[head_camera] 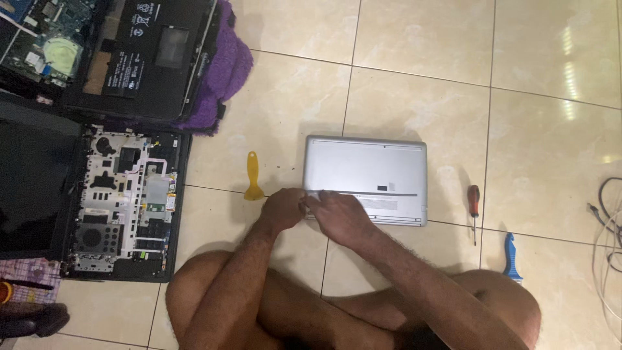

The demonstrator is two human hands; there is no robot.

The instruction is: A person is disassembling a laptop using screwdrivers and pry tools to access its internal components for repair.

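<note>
Laptop (365, 179) corner pinched between left hand (282, 209) and right hand (338, 214); hard prying could crack lid, slipped nail.

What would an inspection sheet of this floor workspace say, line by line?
Surface: beige tiled floor.
Job's things: closed silver laptop, underside up.
Clutter: yellow pry tool; red screwdriver; blue tool; opened laptop chassis; second opened laptop on purple cloth.
Grippers: left hand and right hand both at the silver laptop's near left corner; grip unclear.
Cables: wires at right edge.
Surroundings: nothing seen.
</note>
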